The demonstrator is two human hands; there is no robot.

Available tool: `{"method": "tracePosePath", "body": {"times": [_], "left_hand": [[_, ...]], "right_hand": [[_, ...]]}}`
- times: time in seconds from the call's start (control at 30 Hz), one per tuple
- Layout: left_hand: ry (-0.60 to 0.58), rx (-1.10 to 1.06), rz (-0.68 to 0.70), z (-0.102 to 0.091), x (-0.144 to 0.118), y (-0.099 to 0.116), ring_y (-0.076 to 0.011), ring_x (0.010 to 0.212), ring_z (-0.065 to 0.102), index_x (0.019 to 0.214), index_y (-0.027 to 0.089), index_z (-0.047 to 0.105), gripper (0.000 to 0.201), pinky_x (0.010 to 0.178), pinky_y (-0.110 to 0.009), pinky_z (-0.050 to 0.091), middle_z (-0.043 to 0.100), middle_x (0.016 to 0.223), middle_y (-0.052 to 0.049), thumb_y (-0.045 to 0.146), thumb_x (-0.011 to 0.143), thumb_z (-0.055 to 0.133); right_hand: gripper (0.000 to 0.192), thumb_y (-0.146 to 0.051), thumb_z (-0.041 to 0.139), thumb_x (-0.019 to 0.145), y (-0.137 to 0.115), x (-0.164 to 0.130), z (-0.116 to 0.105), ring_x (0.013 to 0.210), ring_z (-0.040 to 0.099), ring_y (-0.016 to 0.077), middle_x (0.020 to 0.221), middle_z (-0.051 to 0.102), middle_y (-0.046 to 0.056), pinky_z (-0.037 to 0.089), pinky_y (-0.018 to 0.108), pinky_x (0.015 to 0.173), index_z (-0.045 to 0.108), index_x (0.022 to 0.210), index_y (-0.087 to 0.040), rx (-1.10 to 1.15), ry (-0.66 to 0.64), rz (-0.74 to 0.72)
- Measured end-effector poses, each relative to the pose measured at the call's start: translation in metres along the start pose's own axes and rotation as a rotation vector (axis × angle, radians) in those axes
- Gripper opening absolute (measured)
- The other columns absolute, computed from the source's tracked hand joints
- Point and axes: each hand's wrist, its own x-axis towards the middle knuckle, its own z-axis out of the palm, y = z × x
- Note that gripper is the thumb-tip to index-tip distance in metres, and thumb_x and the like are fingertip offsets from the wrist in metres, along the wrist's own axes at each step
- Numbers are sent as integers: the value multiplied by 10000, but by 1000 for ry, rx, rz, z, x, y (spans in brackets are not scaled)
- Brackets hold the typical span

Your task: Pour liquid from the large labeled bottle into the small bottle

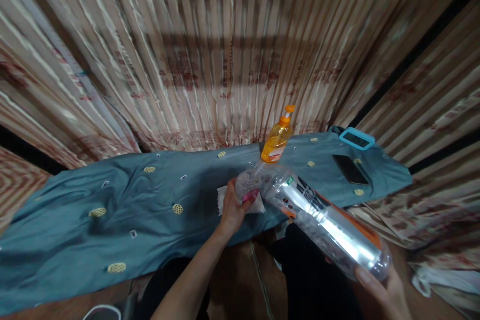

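We see 1 large clear plastic bottle with a black, white and orange label (318, 220), held tilted in the air above the near edge of the bench (112, 210), which is draped in a teal cloth with yellow dots. Our right hand (386, 292) cups its base, fingers (365, 276) curled against the bottom. Our left hand (234, 207) sits at the neck, fingers wrapped round a pink cap (250, 195), pinching it.

We judge the bottle light, since it looks empty, with thin walls that would dent under a hard squeeze and a smooth, slippery skin. The stiff neck and the ribbed base seem the surest places to grip, as both hands do now.

Under the left hand lies 1 white paper napkin (225, 197). At the far edge stands 1 small orange-filled bottle with an orange nozzle cap (277, 141). Toward the far right corner lie 1 black phone (350, 169) and 1 black device in a turquoise case (357, 138).
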Motion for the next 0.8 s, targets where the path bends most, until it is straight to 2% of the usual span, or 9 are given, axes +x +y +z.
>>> {"method": "tracePosePath", "body": {"times": [0.07,0.17,0.27,0.4,0.53,0.7,0.8], "left_hand": [[-16,46,-44,-3,2,3,-308,1118,716,1224,212,541,618,1021,-472,555,730,1167,-98,309,706,864],[-27,93,-65,-6,3,4,-301,1141,708,1231,208,537,646,1042,-474,545,721,1181,-93,245,675,865],[-27,101,-26,-6,4,1,-306,1202,686,1259,213,542,680,1083,-485,527,696,1239,-93,204,659,863],[-36,99,43,-3,4,-5,-315,1238,664,1288,206,550,670,1118,-512,508,675,1273,-104,200,687,847],[-39,103,64,-1,4,-8,-321,1216,666,1274,196,559,643,1098,-524,521,674,1241,-106,206,695,841],[-55,88,80,-1,2,-5,-300,1211,672,1310,208,538,643,1090,-497,532,674,1253,-96,173,722,796],[-60,85,58,0,1,-2,-295,1192,683,1322,196,517,652,1082,-490,538,681,1245,-103,168,726,782]], "right_hand": [[934,-612,799,725,-4,-4,-2,1424,531,364,1491,580,121,444,480,1168,460,1523,-265,-9,7,18],[916,-646,773,743,-1,-3,-14,1413,540,360,1486,591,107,494,455,1111,460,1524,-284,-77,2,18],[919,-673,774,719,13,6,-34,1355,583,377,1453,614,119,560,451,995,492,1502,-282,-175,-20,-36],[880,-637,752,762,28,15,-56,1241,650,376,1396,639,128,577,507,961,474,1516,-279,-246,-46,-84],[860,-602,737,785,32,15,-63,1187,684,371,1383,642,135,581,531,959,449,1531,-286,-185,-102,-51],[856,-593,750,777,33,8,-68,1164,687,359,1342,654,141,570,519,970,468,1509,-253,-207,-65,-40],[889,-596,745,783,33,3,-69,1223,662,366,1368,637,143,557,509,993,430,1536,-245,-242,-58,-53]]}}
